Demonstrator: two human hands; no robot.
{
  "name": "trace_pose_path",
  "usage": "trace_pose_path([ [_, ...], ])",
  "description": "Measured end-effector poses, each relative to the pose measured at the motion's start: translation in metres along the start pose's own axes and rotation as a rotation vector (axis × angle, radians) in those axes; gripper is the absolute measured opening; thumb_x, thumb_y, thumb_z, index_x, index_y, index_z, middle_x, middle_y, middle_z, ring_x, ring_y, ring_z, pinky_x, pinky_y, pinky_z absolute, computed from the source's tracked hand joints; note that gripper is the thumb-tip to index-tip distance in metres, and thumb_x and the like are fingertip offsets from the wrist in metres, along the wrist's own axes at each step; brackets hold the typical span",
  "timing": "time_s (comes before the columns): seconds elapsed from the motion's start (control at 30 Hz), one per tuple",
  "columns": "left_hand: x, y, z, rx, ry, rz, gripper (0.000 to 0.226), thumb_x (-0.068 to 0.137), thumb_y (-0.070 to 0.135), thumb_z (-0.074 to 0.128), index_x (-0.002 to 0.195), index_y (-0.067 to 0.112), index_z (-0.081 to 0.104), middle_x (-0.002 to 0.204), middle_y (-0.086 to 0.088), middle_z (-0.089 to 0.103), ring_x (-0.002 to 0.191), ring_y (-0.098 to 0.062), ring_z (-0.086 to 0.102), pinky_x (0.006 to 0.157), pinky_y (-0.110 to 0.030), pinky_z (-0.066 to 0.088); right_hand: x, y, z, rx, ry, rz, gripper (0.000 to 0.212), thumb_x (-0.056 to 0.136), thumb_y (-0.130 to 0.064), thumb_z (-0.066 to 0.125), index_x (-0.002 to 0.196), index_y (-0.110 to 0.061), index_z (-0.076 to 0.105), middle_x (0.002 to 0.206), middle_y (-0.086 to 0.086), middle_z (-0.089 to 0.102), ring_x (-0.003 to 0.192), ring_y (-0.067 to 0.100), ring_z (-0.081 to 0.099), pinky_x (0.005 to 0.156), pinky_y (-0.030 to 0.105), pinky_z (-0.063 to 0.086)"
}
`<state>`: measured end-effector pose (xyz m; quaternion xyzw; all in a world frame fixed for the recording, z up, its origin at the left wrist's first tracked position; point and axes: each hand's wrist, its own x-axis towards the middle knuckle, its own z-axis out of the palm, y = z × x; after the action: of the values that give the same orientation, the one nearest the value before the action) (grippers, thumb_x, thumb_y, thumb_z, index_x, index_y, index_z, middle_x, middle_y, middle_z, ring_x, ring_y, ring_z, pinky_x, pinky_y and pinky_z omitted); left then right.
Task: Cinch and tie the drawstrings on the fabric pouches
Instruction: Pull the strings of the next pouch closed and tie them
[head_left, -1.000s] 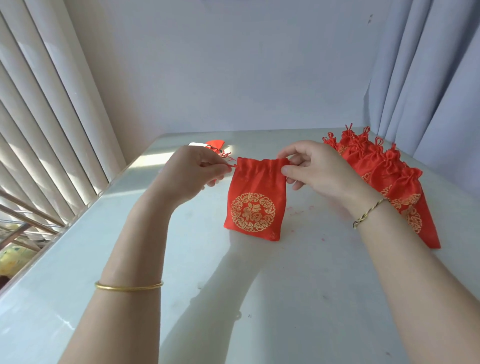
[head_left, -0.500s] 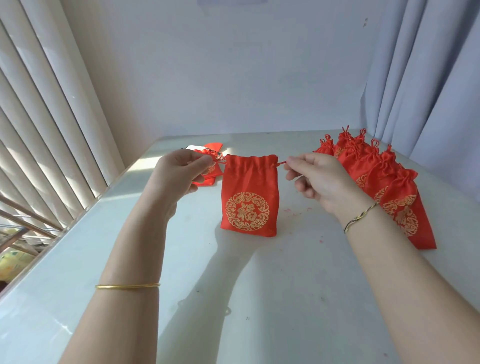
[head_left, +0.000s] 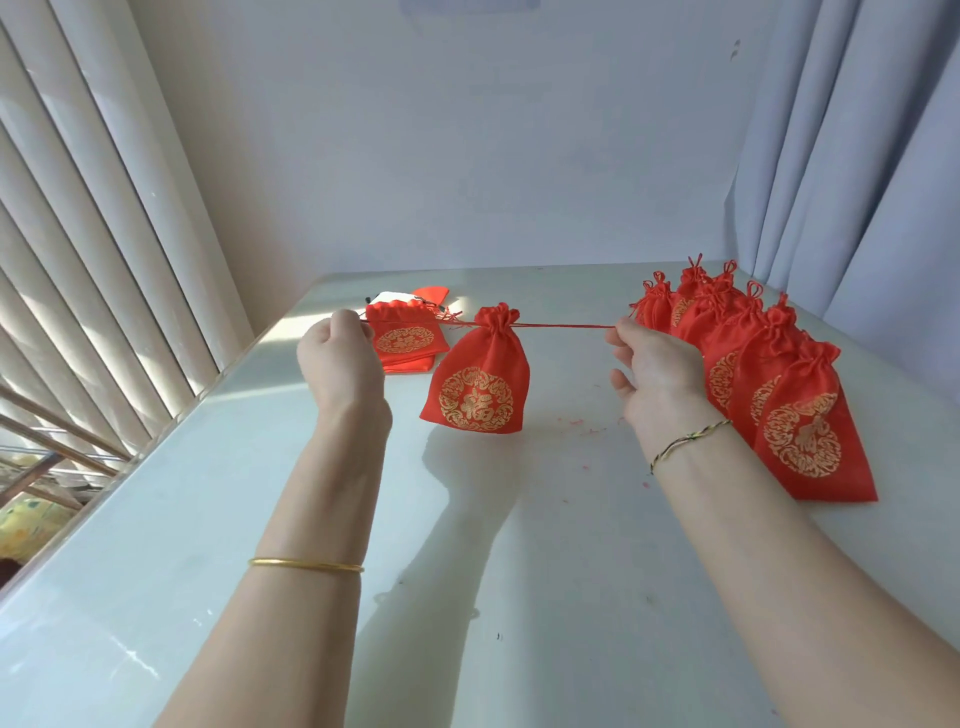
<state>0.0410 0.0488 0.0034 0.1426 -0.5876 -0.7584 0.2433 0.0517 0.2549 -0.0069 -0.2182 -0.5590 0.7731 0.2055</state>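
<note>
Fig.: pouch mid-cinch, seen from beside the counter (head_left: 519, 571). The left hand (head_left: 340, 353) is curling into a fist, its fingers gripping the left end of the drawstring (head_left: 566, 326). The right hand (head_left: 654, 374) is pinching the other end btwn thumb and forefinger, w/ the remaining fingers hanging loosely curled. Both hands are holding the cord taut and roughly level above the counter.

The red pouch (head_left: 475, 384), w/ a round gold emblem, is hanging from the cord near ctr, closer to the left hand, its mouth bunching into a tight ruffle. Its bottom edge is sitting at or just above the counter; from here I cannot tell whether it is touching.

Behind the left hand, a small stack of flat pouches (head_left: 405, 343) is lying on the counter, mouths uncinched. At right, a row of tied pouches (head_left: 800, 431) is lying overlapped, knotted tops pointing toward the far wall, w/ the right hand partly covering it.

A gold bangle (head_left: 306, 565) is circling the left forearm, a braided bracelet (head_left: 685, 441) the right wrist. Red flecks (head_left: 582, 423) are dotting the counter btwn pouch and right hand. Vertical blinds (head_left: 78, 234) are letting in sun at left; a pale curtain (head_left: 857, 182) is hanging at right.
</note>
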Motion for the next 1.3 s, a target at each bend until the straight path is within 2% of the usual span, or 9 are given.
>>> trace_pose_path([
  [0.1, -0.005, 0.008, 0.006, -0.134, -0.078, -0.062, 0.031, 0.088, 0.009, 0.041, 0.058, 0.016, 0.040, 0.053, 0.003, 0.041, 0.045, -0.010, 0.037, 0.054, -0.024, 0.032, -0.003, -0.006, -0.001, 0.017, -0.029, -0.050, 0.025, 0.092, -0.016, 0.054, 0.067, -0.019, 0.054, 0.073, -0.007, 0.058, 0.069, 0.007, 0.049, 0.058, 0.023, 0.037],
  [0.23, -0.020, 0.029, 0.016, -0.373, -0.477, -0.080, 0.032, 0.099, 0.024, 0.040, 0.069, 0.015, 0.045, 0.081, 0.000, 0.063, 0.077, -0.013, 0.064, 0.075, -0.028, 0.049, -0.019, -0.025, 0.004, -0.066, -0.217, -0.151, 0.022, 0.092, -0.022, 0.054, 0.070, -0.020, 0.057, 0.073, -0.009, 0.060, 0.066, 0.008, 0.053, 0.059, 0.021, 0.041],
  [0.37, -0.042, 0.040, 0.024, -0.070, -0.682, 0.049, 0.030, 0.099, 0.024, 0.043, 0.076, 0.010, 0.055, 0.065, -0.001, 0.055, 0.055, -0.013, 0.054, 0.060, -0.025, 0.050, -0.044, -0.039, 0.014, -0.178, -0.393, -0.348, 0.029, 0.091, -0.022, 0.056, 0.063, -0.023, 0.061, 0.069, -0.011, 0.063, 0.071, 0.010, 0.054, 0.064, 0.024, 0.043],
  [0.53, -0.052, 0.050, 0.019, 0.276, -0.877, 0.157, 0.006, 0.088, 0.009, 0.061, 0.089, 0.009, 0.067, 0.069, -0.002, 0.051, 0.059, -0.010, 0.044, 0.059, -0.023, 0.039, -0.058, -0.053, 0.012, -0.300, -0.498, -0.586, 0.027, 0.090, -0.020, 0.057, 0.064, -0.021, 0.063, 0.069, -0.010, 0.064, 0.065, -0.006, 0.055, 0.064, 0.014, 0.042],
  [0.7, -0.057, 0.050, 0.022, 0.439, -0.827, 0.318, 0.007, 0.083, 0.013, 0.069, 0.090, 0.014, 0.069, 0.080, -0.013, 0.056, 0.067, -0.014, 0.048, 0.064, -0.030, 0.041, -0.066, -0.057, 0.012, -0.308, -0.554, -0.669, 0.026, 0.091, -0.018, 0.056, 0.066, -0.016, 0.064, 0.066, -0.009, 0.064, 0.061, -0.009, 0.056, 0.059, 0.008, 0.042],
  [0.8, -0.055, 0.051, 0.022, 0.396, -0.769, 0.324, 0.005, 0.084, 0.014, 0.068, 0.079, 0.013, 0.070, 0.064, -0.010, 0.050, 0.053, -0.012, 0.040, 0.055, -0.026, 0.037, -0.062, -0.057, 0.012, -0.260, -0.527, -0.552, 0.032, 0.096, -0.028, 0.047, 0.072, -0.020, 0.067, 0.078, -0.008, 0.067, 0.071, 0.002, 0.057, 0.064, 0.019, 0.047],
  [0.9, -0.051, 0.052, 0.020, 0.354, -0.738, 0.289, 0.009, 0.084, 0.015, 0.068, 0.077, 0.009, 0.070, 0.054, 0.003, 0.050, 0.049, -0.009, 0.040, 0.052, -0.023, 0.037, -0.056, -0.055, 0.010, -0.345, -0.568, -0.440, 0.025, 0.092, -0.018, 0.045, 0.093, -0.019, 0.069, 0.093, -0.004, 0.065, 0.081, 0.011, 0.059, 0.072, 0.030, 0.048],
  [0.97, -0.049, 0.052, 0.019, 0.346, -0.731, 0.268, 0.016, 0.085, 0.016, 0.067, 0.079, 0.001, 0.069, 0.057, -0.002, 0.052, 0.052, -0.013, 0.042, 0.056, -0.028, 0.038, -0.054, -0.051, 0.009, -0.429, -0.642, -0.460, 0.022, 0.090, -0.013, 0.050, 0.099, -0.022, 0.068, 0.097, -0.003, 0.066, 0.082, 0.010, 0.060, 0.073, 0.028, 0.049],
  [1.3, -0.049, 0.053, 0.016, 0.224, -0.770, 0.204, 0.011, 0.090, 0.010, 0.058, 0.090, 0.004, 0.068, 0.070, -0.005, 0.067, 0.058, -0.013, 0.056, 0.055, -0.023, 0.047, -0.053, -0.046, 0.013, -0.442, -0.651, -0.595, 0.012, 0.088, -0.010, 0.060, 0.081, -0.019, 0.062, 0.076, 0.001, 0.064, 0.065, 0.007, 0.057, 0.063, 0.023, 0.050],
])
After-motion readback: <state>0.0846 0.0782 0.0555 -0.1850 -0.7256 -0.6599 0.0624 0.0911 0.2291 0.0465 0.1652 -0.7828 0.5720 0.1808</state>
